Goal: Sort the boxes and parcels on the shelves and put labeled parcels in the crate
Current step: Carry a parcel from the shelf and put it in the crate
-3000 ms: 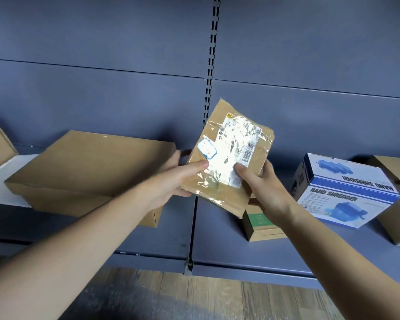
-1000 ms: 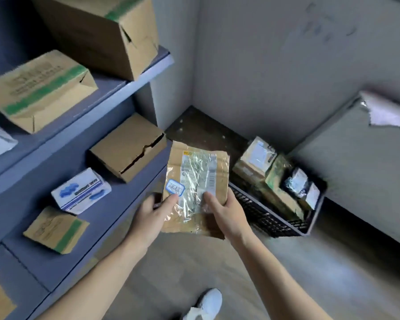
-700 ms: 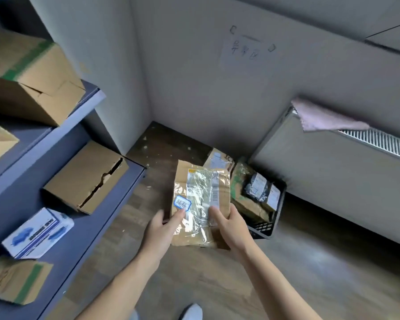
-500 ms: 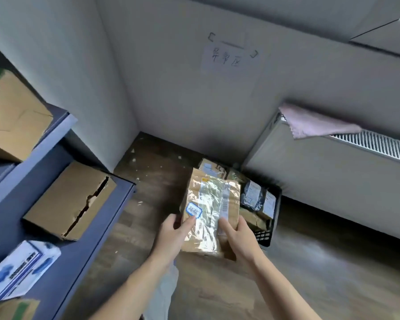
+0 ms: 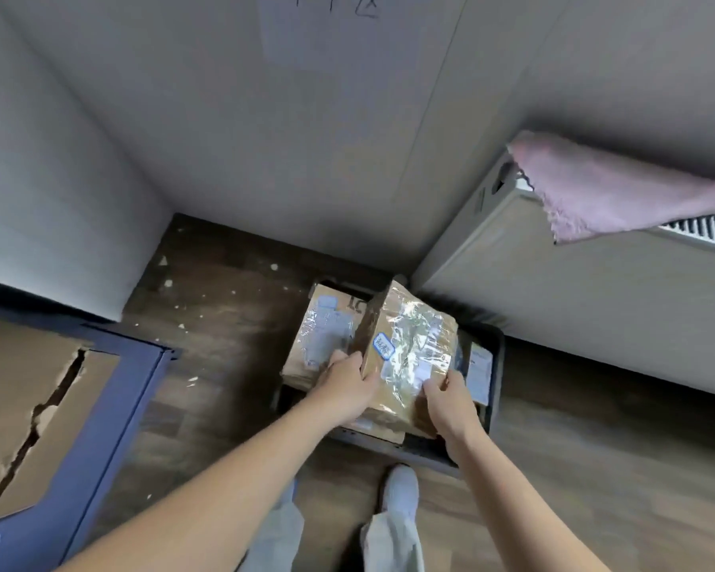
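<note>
Hands reach down over the crate (image 5: 497, 377): left hand (image 5: 347, 386) curls its fingers round the near-left edge of a taped brown parcel (image 5: 405, 357), right hand (image 5: 450, 402) pinches its near-right corner, holding it tilted just above the crate. Another taped parcel (image 5: 323, 336) lies inside, beneath. Beside the crate stands a radiator (image 5: 554, 303) draped with pink cloth (image 5: 616, 192). Handwriting on the held parcel's blue-edged sticker (image 5: 383, 345) is too blurred to read

Soft dim daylight, glare on parcel (image 5: 409, 348) tape, motion blur, wide-angle edge distortion
</note>
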`<action>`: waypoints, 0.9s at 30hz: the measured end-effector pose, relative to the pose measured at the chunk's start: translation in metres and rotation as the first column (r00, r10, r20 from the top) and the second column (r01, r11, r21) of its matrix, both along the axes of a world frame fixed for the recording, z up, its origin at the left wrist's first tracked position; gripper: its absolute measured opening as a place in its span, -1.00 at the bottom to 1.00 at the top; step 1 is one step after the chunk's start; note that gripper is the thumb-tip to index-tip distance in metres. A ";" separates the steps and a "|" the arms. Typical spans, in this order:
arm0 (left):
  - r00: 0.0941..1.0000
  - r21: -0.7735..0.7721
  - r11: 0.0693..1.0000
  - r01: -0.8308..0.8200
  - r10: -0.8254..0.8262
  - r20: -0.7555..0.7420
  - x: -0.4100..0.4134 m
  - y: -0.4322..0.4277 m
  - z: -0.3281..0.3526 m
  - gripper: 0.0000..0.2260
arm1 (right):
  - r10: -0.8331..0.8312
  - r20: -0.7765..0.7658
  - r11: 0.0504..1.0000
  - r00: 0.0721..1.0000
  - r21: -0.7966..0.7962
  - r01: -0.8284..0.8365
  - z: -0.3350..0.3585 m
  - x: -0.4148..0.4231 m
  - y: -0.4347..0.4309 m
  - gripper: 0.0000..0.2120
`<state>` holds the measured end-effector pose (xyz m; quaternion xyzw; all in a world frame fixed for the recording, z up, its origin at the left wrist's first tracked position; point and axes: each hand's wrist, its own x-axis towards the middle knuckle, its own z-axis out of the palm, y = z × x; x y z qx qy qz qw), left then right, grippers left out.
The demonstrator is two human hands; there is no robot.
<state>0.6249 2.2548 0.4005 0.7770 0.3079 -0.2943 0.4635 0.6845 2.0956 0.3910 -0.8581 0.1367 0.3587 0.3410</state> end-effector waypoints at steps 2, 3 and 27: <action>0.999 0.025 0.999 0.023 -0.022 -0.033 0.018 -0.007 -0.027 -0.82 | -0.002 0.008 1.000 1.000 0.008 0.002 -0.034 0.022 -0.001 -0.91; 0.999 0.044 0.998 0.034 -0.033 -0.030 0.028 -0.010 -0.041 -0.85 | -0.003 0.002 1.000 1.000 0.027 0.003 -0.051 0.033 -0.002 -0.90; 0.997 0.139 0.990 0.015 -0.005 -0.071 0.074 -0.053 -0.122 -0.56 | 0.019 -0.021 0.997 1.000 -0.071 -0.020 -0.137 0.063 -0.029 -0.45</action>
